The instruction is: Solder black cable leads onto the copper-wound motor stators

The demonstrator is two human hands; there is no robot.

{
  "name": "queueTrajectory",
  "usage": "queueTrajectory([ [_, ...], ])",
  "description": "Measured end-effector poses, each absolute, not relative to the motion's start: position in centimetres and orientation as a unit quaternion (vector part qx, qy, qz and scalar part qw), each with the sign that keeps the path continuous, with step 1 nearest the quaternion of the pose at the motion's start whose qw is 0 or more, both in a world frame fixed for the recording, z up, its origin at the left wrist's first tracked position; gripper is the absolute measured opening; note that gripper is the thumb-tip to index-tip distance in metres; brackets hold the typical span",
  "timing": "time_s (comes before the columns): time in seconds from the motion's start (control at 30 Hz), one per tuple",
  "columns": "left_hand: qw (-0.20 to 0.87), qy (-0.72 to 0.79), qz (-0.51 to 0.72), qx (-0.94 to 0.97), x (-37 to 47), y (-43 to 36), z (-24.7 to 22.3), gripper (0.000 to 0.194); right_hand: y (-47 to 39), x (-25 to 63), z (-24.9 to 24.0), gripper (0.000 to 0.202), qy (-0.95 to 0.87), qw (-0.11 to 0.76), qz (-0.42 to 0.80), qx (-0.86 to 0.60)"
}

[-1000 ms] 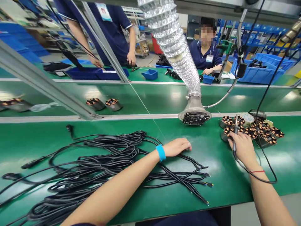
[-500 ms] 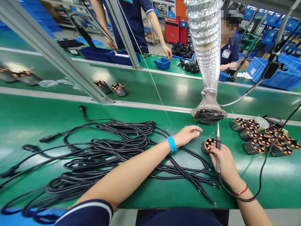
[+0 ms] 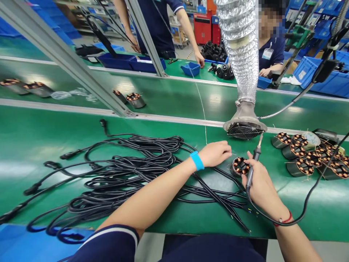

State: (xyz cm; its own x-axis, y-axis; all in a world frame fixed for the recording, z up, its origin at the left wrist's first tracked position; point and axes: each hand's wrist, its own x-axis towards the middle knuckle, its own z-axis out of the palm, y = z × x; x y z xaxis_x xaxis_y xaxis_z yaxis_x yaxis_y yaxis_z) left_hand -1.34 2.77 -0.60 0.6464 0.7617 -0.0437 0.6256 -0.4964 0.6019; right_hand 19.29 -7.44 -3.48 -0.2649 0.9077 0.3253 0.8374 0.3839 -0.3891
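Observation:
My right hand (image 3: 260, 182) holds a soldering iron (image 3: 254, 163) with its tip pointing up, just below the round fan hood (image 3: 245, 129). Against its fingertips stands a metal motor stator (image 3: 240, 166) with copper windings. Left of that stator is my left hand (image 3: 216, 153), a blue band at its wrist, fingers curled with thumb and fingertips near each other; what they pinch is too small to make out. A thin pale wire (image 3: 204, 109) hangs down to the table behind my left hand. Bundled black cables (image 3: 131, 171) lie under and beside my left forearm.
Several more stators (image 3: 301, 166) are grouped at the right. A metal rail (image 3: 163, 118) runs behind the work area, with two stators (image 3: 135, 100) beyond it. Across the bench, one person's hand (image 3: 200, 59) touches a small blue bin (image 3: 191, 68); another person is at the right.
My left fingers have curled in from a more spread pose. The iron has tilted rightward in my right hand, whose fingers have moved off the stator's top. The view has shifted slightly.

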Motion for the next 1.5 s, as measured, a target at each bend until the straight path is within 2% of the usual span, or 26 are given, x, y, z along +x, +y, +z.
queueTrajectory([
  [0.1,0.483,0.365,0.108,0.789,-1.8,3.2,-0.7,0.024,-7.3,19.2,-3.9,0.044,-0.807,0.224,0.090,-0.538],
  [0.2,0.672,0.369,0.140,0.626,-1.0,2.9,-1.5,0.028,-6.7,19.3,-4.9,0.043,-0.809,0.226,0.128,-0.527],
  [0.3,0.757,0.368,0.186,0.506,0.2,2.1,-2.1,0.037,-6.4,19.5,-5.9,0.039,-0.797,0.255,0.138,-0.529],
  [0.43,0.729,0.394,0.219,0.515,0.6,1.4,-1.7,0.045,-6.5,19.6,-6.7,0.040,-0.782,0.287,0.112,-0.542],
  [0.53,0.661,0.402,0.208,0.598,-0.5,1.7,-0.9,0.041,-6.7,19.6,-6.8,0.041,-0.779,0.306,0.100,-0.538],
  [0.63,0.642,0.357,0.134,0.665,-1.9,2.4,-0.3,0.034,-6.8,19.5,-6.8,0.039,-0.779,0.307,0.095,-0.538],
  [0.73,0.632,0.351,0.127,0.679,-2.6,2.8,-0.4,0.026,-6.8,19.5,-6.9,0.039,-0.783,0.307,0.092,-0.533],
  [0.8,0.642,0.349,0.149,0.666,-2.4,2.7,-0.9,0.027,-6.7,19.5,-6.9,0.039,-0.785,0.312,0.092,-0.528],
  [1.0,0.748,0.369,0.187,0.519,-0.5,1.8,-2.8,0.048,-6.6,19.7,-6.7,0.038,-0.788,0.323,0.090,-0.516],
  [1.1,0.729,0.364,0.191,0.547,-0.7,1.8,-2.4,0.045,-6.5,20.0,-6.7,0.040,-0.787,0.320,0.082,-0.522],
  [1.27,0.694,0.304,0.076,0.648,-1.9,2.5,-1.6,0.027,-6.5,20.2,-6.6,0.042,-0.785,0.315,0.075,-0.529],
  [1.37,0.706,0.289,0.053,0.645,-2.0,2.4,-1.9,0.021,-6.5,20.2,-6.3,0.042,-0.780,0.316,0.071,-0.535],
  [1.5,0.738,0.280,0.087,0.608,-1.0,1.5,-2.8,0.032,-6.3,20.7,-6.1,0.042,-0.788,0.324,0.095,-0.515],
])
